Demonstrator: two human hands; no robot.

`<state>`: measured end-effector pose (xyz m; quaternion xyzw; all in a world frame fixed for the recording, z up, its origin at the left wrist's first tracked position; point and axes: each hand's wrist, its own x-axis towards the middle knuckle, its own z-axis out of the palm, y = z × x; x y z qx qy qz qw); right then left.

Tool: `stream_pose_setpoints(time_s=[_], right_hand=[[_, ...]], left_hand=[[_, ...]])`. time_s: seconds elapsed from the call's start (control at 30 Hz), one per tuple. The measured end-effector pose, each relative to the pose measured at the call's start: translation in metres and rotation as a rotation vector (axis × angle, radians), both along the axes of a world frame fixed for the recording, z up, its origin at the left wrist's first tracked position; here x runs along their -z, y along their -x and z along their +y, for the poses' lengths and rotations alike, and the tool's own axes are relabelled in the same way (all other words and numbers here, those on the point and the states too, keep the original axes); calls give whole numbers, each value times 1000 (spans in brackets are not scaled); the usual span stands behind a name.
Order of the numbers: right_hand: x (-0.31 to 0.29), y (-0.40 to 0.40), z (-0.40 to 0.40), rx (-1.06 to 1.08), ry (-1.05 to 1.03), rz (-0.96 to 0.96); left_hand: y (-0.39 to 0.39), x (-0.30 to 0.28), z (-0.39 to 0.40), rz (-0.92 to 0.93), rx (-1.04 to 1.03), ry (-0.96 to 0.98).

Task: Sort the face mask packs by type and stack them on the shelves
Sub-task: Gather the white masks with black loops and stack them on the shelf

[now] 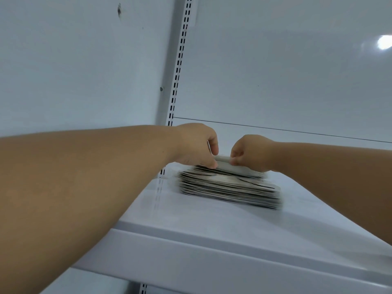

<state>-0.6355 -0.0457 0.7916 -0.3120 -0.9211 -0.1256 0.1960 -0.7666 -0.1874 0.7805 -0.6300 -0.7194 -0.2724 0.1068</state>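
Note:
A stack of flat grey-and-white face mask packs [229, 189] lies on a white shelf [222, 225], near its back left corner. Both my arms reach over the shelf. My left hand [195, 145] grips the left end of a small bundle of packs [224, 161] at the top of the stack, fingers curled over it. My right hand [250, 152] pinches the same bundle from the right. The bundle sits tilted, just above or touching the pile below. The picture is blurred, so print on the packs is unreadable.
A slotted upright rail [179, 66] runs up the white back wall left of the stack. The shelf's front lip [233, 251] crosses the lower view. Bare shelf surface lies to the right and in front of the stack.

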Motion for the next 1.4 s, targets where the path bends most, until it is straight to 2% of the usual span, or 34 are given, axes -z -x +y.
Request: stream_pose_setpoints(time_s=[0.13,0.27,0.4,0.47,0.53,0.6,0.67,0.8,0.93,1.07,1.2,1.4], right_hand=[[3,3,2,14,-132,5],[-3,2,-3,46,-297,134],[-11,-14,-20,10,-461,150],[-10,-26,-31,-44,-458,108],[-8,-37,-46,-71,-461,41],[-8,-44,-57,-74,-510,5],[-10,-48,-64,-104,-518,7],[-6,-55,-70,-214,-354,34],[0,-53,-71,-225,-230,2],[-4,-56,-69,-189,-21,33],[-1,-58,-66,-191,126,104],[5,-55,-71,-165,140,-18]], left_hand=[[-2,1,1,103,-56,12],[1,1,3,267,-133,-46],[-2,-5,0,451,-241,-375],[-5,-9,-6,538,-275,-474],[-8,-8,-10,577,-224,-355],[-11,-3,-15,495,-148,-185],[-11,-2,-20,467,-109,-152],[-15,-3,-29,476,-117,-69],[-13,-2,-28,436,-109,25],[-9,-8,-32,258,-36,100],[0,-11,-31,99,25,96],[7,-7,-28,0,42,199]])
